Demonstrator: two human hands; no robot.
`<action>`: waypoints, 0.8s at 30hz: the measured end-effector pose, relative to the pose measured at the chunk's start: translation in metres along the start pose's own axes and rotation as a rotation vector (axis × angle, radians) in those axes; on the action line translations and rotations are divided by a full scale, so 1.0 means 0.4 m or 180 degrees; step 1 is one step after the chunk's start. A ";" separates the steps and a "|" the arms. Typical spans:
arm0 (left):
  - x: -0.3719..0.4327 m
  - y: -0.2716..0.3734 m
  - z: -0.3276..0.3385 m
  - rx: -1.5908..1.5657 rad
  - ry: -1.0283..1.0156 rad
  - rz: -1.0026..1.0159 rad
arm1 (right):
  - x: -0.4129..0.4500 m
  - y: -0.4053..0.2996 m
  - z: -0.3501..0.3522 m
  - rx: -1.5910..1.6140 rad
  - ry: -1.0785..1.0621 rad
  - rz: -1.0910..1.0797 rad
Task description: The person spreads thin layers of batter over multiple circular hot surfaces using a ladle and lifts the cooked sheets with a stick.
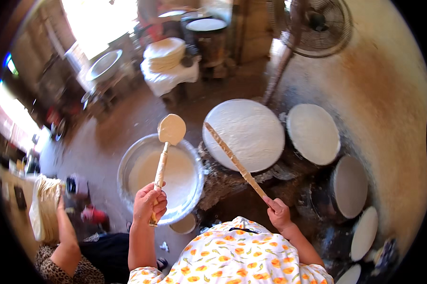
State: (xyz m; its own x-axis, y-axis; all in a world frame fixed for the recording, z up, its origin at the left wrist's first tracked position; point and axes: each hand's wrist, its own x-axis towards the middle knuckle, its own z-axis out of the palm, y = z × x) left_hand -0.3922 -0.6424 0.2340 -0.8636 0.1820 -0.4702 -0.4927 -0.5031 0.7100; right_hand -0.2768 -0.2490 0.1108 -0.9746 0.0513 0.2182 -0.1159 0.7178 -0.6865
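Observation:
My left hand [150, 204] grips the handle of a round-headed ladle [171, 129], coated in pale batter. The ladle's head is over the far rim of a wide metal basin [124, 170] that holds off-white batter [179, 177]. In my right hand [280, 214] is a long flat wooden stick [236, 161], crusted with batter. Its far tip reaches the left edge of a large round white steaming surface [247, 135]; whether it touches cannot be told. Wet, slightly wrinkled batter or a thin sheet covers that surface.
More round pale tops [313, 134] curve along the wall at right. A wall fan [318, 21] and a slanting pole stand beyond. A stack of round sheets [165, 53] rests on a cloth-covered stand. At lower left, a co-worker's arm [66, 227] holds a bundle of pale sheets [46, 209].

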 end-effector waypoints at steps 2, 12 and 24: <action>0.037 0.004 0.112 0.0421 -0.0262 -0.0041 | -0.013 -0.001 -0.033 -0.0099 0.0337 0.0098; 0.104 -0.316 0.825 0.2010 -0.2104 0.0047 | -0.211 0.195 -0.380 -0.1150 0.2000 0.0695; 0.073 -1.082 1.300 0.2037 -0.3444 -0.0908 | -0.706 0.431 -0.642 -0.1520 0.1963 0.2825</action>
State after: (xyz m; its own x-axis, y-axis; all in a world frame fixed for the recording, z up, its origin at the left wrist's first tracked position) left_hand -0.2599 0.0198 0.1855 -0.2189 0.9555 -0.1978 -0.3769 0.1042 0.9204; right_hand 0.0276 0.0385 0.1089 -0.4053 0.8956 0.1833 0.7663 0.4422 -0.4662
